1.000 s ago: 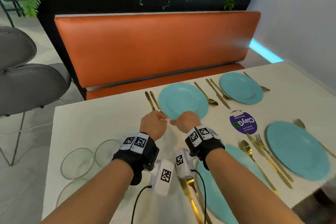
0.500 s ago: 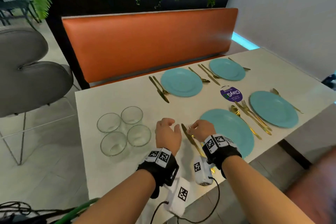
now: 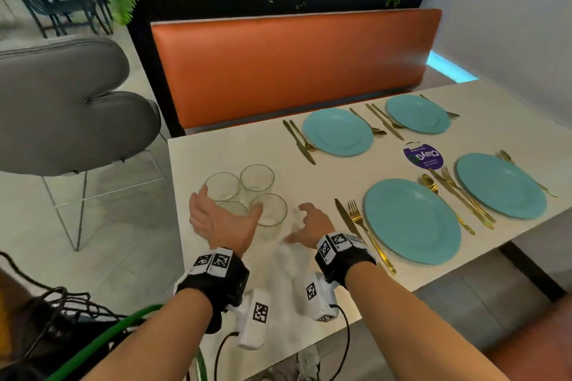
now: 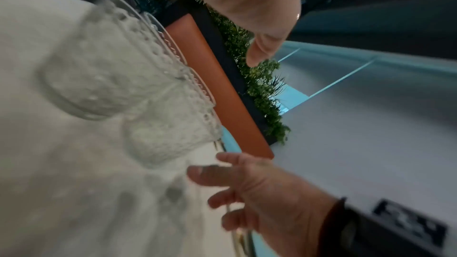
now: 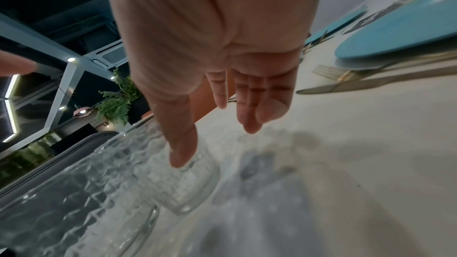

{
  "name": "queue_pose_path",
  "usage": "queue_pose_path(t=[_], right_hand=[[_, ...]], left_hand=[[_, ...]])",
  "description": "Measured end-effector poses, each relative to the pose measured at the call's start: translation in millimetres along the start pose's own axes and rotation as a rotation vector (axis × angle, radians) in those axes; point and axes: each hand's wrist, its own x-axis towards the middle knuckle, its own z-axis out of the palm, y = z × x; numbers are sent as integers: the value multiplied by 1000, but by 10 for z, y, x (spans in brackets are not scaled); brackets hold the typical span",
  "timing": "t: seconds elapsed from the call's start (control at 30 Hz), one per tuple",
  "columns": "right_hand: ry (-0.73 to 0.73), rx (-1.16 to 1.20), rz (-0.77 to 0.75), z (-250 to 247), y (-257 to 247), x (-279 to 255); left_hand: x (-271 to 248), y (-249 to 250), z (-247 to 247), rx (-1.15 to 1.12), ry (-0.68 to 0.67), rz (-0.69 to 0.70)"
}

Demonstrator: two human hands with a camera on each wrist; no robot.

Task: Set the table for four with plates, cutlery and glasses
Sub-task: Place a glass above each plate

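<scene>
Four clear glasses (image 3: 257, 178) stand bunched at the table's left end. My left hand (image 3: 224, 219) is spread open over the near-left glass (image 3: 233, 207), thumb on its left and fingers (image 3: 256, 214) on its right, gripping nothing. The near-right glass (image 3: 272, 210) stands just left of my open, empty right hand (image 3: 306, 224). In the right wrist view my thumb (image 5: 183, 144) hangs beside a glass (image 5: 178, 179). Four teal plates (image 3: 411, 219) (image 3: 501, 185) (image 3: 337, 131) (image 3: 418, 113) lie set with gold cutlery, and a knife (image 3: 345, 216) and fork (image 3: 357, 219) lie left of the near plate.
A purple round card (image 3: 423, 156) lies between the plates. An orange bench (image 3: 288, 71) runs along the table's far side, and a grey chair (image 3: 68, 102) stands to the left. Cables and a green hose (image 3: 123, 328) lie below the table's near left corner.
Both hands have moved left, from the knife and fork beside the near plate to the glasses, and have spread open. The view has swung left with them.
</scene>
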Motion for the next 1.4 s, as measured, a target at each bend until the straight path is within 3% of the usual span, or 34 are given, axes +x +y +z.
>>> queue_pose_path(t=[0.1, 0.23, 0.43, 0.73, 1.03, 1.4], right_hand=[[5, 39, -45, 122, -82, 51], [11, 49, -89, 276, -157, 122], [6, 186, -148, 393, -111, 204], [69, 239, -167, 500, -30, 326], [149, 187, -163, 470, 65, 314], [295, 203, -70, -245, 363, -7]], left_hand=[[-16, -235, -37, 77, -83, -20], [-8, -456, -21, 155, -190, -145], [48, -768, 111, -52, -285, -251], [214, -916, 221, 8, -237, -182], [184, -920, 221, 101, -275, -110], [-138, -430, 487, 101, -458, 14]])
